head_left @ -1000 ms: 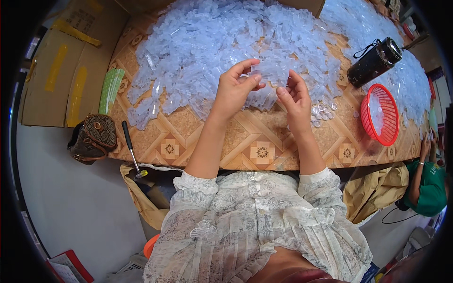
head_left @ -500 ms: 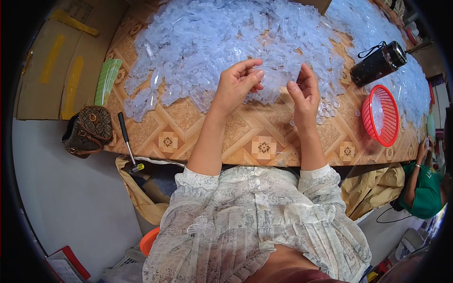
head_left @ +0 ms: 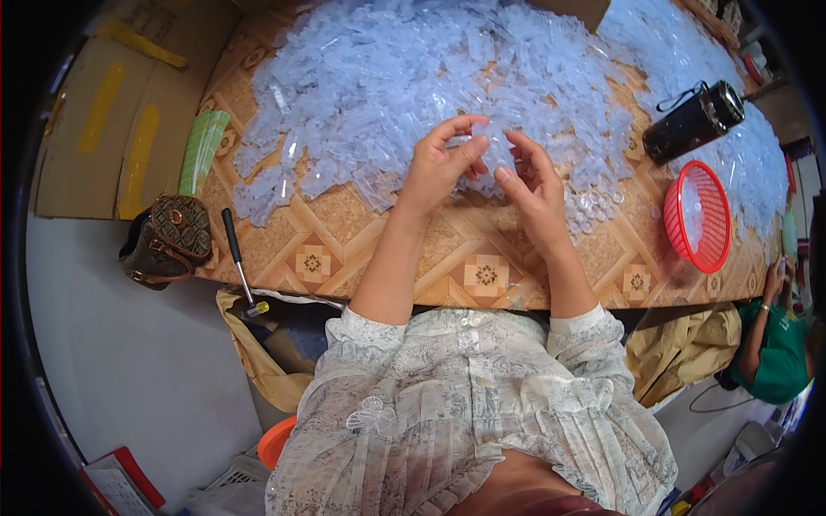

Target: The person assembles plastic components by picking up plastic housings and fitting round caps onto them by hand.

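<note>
Fingers of my left hand (head_left: 440, 165) curled, pinching a small clear plastic piece (head_left: 492, 148). My right hand (head_left: 535, 191) pinched its other end, above the heap of clear plastic pieces (head_left: 387, 77).

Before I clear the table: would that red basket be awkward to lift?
Probably not. The red basket is open mesh plastic, so likely light and a bit flexible. It looks nearly empty, so little should spill. Being shallow and round, it should sit steady, not roll.

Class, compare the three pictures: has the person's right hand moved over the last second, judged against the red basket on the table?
Yes. The right hand has drawn further from the red basket, toward the left hand; their fingertips now nearly meet over the clear plastic pieces.
</note>
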`<state>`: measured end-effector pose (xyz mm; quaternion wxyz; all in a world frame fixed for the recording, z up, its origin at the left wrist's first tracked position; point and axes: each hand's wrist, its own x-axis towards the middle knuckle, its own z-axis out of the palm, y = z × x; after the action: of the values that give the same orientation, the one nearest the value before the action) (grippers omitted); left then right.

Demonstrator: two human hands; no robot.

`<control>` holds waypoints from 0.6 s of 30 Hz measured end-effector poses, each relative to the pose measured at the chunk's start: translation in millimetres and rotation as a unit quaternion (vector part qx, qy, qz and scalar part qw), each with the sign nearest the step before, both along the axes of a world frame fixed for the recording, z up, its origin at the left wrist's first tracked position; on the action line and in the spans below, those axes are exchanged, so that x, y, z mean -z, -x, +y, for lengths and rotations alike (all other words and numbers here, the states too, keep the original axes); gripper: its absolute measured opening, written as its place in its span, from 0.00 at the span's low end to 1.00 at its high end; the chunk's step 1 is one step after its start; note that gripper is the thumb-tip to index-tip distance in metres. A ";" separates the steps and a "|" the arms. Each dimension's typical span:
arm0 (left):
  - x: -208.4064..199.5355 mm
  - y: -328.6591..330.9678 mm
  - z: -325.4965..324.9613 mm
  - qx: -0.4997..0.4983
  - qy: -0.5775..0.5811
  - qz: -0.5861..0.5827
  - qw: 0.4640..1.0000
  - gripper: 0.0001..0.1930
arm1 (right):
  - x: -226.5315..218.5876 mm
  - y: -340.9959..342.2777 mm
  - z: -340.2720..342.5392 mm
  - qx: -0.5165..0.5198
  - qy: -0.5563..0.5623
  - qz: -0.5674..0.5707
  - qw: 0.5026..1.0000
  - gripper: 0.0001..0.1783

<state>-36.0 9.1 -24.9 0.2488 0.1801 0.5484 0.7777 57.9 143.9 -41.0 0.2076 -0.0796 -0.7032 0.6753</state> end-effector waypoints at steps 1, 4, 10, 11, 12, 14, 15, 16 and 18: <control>-0.1 -0.7 -0.6 0.002 0.002 0.005 1.000 0.17 | -0.3 -1.5 -0.6 0.009 -0.002 -0.002 1.000 0.26; -8.1 -5.0 2.1 -0.034 0.034 0.050 0.998 0.17 | 0.8 -2.9 0.2 0.038 0.047 0.016 0.998 0.27; -31.4 16.6 1.4 -0.212 0.286 0.419 0.835 0.23 | -1.1 0.2 4.2 0.099 0.026 0.032 0.994 0.28; -37.9 24.2 0.6 -0.238 0.334 0.472 0.780 0.23 | -2.4 -2.0 5.1 0.120 -0.025 0.027 0.992 0.28; -41.7 34.7 -2.0 -0.244 0.320 0.466 0.788 0.20 | -2.5 -2.4 5.0 0.118 -0.025 0.031 0.992 0.28; -43.2 62.8 -9.1 -0.256 0.344 0.513 0.744 0.17 | -1.3 -1.7 5.7 0.135 -0.114 0.011 0.984 0.28; -47.4 75.7 -10.8 -0.263 0.367 0.517 0.727 0.15 | -0.7 -1.0 5.6 0.135 -0.113 0.016 0.984 0.28; -49.8 88.9 -12.7 -0.271 0.386 0.531 0.704 0.15 | -0.2 -0.9 5.4 0.137 -0.132 0.018 0.982 0.27; -50.7 115.5 -16.9 -0.275 0.428 0.528 0.680 0.16 | -3.4 -1.1 4.6 0.137 -0.151 0.025 0.979 0.27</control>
<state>-151.5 -7.8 25.8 -0.2573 0.2763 0.8865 0.2675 59.0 148.5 -37.6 0.3252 -0.1260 -0.7741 0.5283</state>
